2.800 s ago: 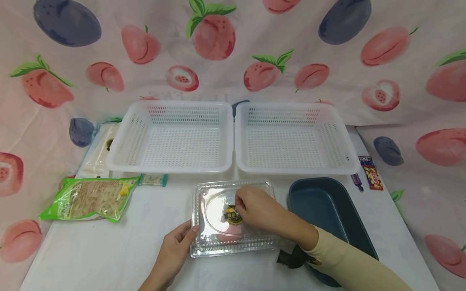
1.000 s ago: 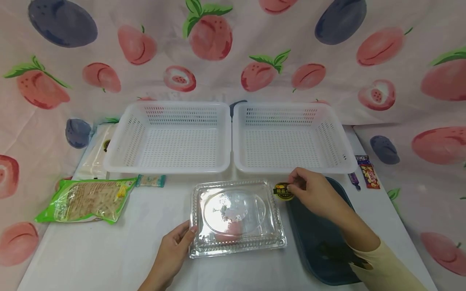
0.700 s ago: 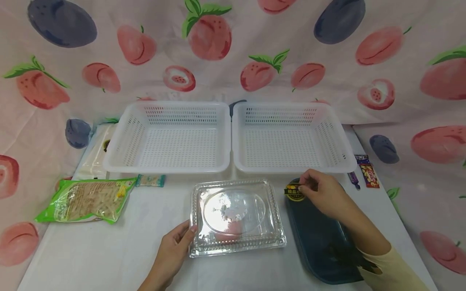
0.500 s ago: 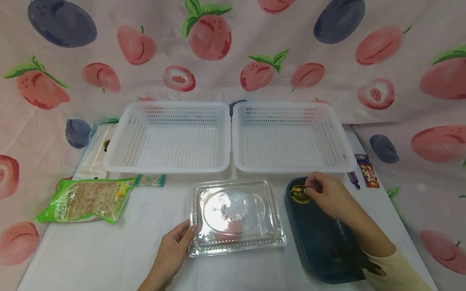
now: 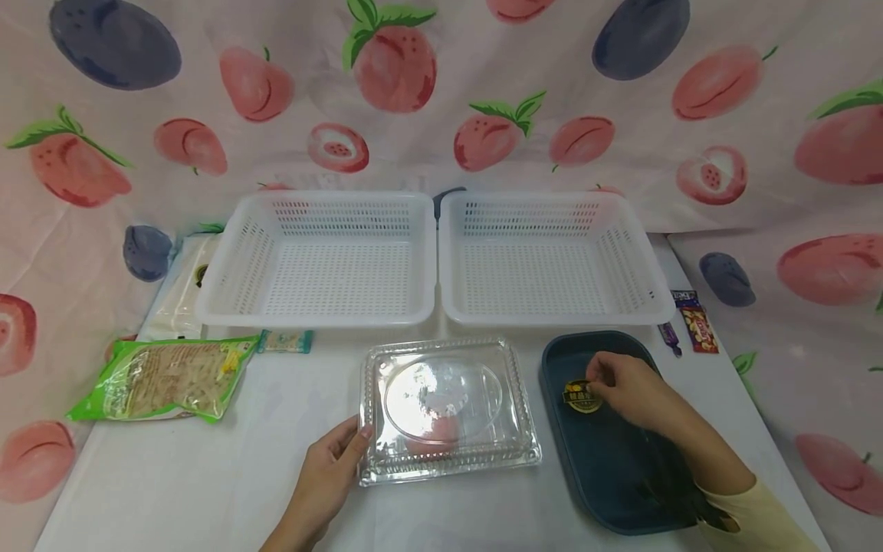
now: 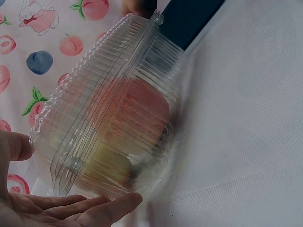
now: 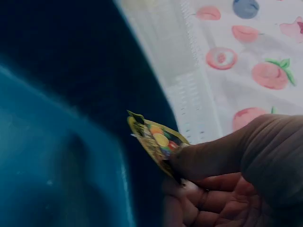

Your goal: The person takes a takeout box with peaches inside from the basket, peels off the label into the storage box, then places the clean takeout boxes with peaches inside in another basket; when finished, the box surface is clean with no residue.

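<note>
A clear plastic clamshell box (image 5: 448, 410) stands on the white table, closed. Through its ribbed side, the left wrist view shows reddish fruit (image 6: 137, 111) and a yellowish-green one (image 6: 110, 165). My left hand (image 5: 327, 475) holds the box's left edge, thumb at the lid and fingers along the side. Between thumb and fingers, my right hand (image 5: 635, 391) pinches a round black-and-gold sticker label (image 5: 582, 396), which shows a fruit picture in the right wrist view. The label is over the dark blue tray (image 5: 600, 479); whether it touches the bottom, I cannot tell.
Two white perforated baskets (image 5: 331, 318) stand side by side at the back. On the left lie a green-edged food bag (image 5: 165, 379), a pale bag (image 5: 182, 295) and a small teal packet (image 5: 285, 342). Small snack packs (image 5: 699, 330) lie at the far right.
My right hand has peeled the sticker off the box lid, carried it right and lowered it over the blue tray. My left hand has kept its hold on the box.
</note>
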A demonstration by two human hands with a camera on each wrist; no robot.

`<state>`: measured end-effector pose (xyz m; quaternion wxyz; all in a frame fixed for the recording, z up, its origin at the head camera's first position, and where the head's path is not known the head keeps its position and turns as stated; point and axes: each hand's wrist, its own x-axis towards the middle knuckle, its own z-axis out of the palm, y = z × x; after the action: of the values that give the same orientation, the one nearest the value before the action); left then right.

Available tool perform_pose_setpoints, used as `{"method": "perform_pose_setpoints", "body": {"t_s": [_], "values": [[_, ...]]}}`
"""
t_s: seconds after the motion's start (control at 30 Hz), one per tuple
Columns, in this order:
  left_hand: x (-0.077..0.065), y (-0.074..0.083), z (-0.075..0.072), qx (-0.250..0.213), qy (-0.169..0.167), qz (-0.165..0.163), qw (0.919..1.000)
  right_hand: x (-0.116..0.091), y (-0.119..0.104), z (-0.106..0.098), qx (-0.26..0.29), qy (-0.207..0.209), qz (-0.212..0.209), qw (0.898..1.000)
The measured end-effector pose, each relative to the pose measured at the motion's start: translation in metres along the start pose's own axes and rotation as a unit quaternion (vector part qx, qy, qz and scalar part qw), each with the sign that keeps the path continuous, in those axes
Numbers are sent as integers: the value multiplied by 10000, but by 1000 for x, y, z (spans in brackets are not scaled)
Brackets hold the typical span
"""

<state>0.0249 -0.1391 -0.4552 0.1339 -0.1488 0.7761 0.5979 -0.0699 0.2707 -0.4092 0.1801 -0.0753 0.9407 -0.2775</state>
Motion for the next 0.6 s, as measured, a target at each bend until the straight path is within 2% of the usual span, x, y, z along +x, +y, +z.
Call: {"method": "perform_pose_setpoints", "body": {"t_s": [0.2, 0.47, 0.6], "values": [[0, 1, 0, 6, 18, -36, 10000, 5, 12, 6, -24, -523, 29, 9986], [-2, 1, 1, -67, 33, -74, 9999, 9, 19, 13, -161, -948, 41, 9954], [-1, 1, 1, -79, 27, -79, 9999, 10, 22, 17, -236, -1026, -28, 9944]]}}
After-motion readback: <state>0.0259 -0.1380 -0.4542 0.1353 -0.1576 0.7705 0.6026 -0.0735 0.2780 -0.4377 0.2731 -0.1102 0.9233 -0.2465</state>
